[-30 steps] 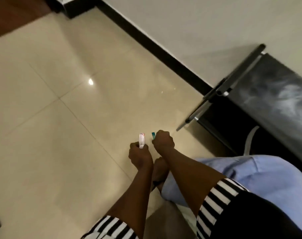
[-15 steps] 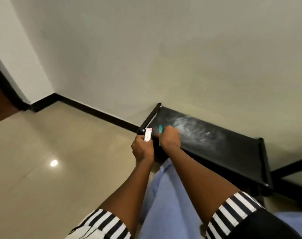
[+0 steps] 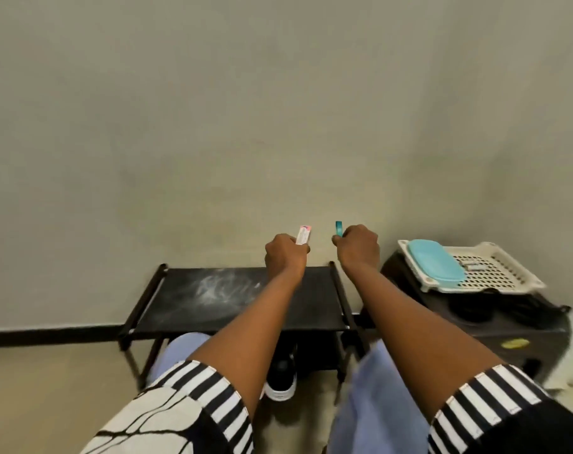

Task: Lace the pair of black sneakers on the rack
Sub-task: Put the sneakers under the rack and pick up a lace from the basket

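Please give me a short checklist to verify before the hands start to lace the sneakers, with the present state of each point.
1. Left hand free: not ok, it holds a white tag.
2. Right hand free: not ok, it holds a teal piece.
3. Sneaker in view: ok, one, under the rack.
4. Second sneaker in view: cannot tell.
5. Laces at hand: cannot tell.
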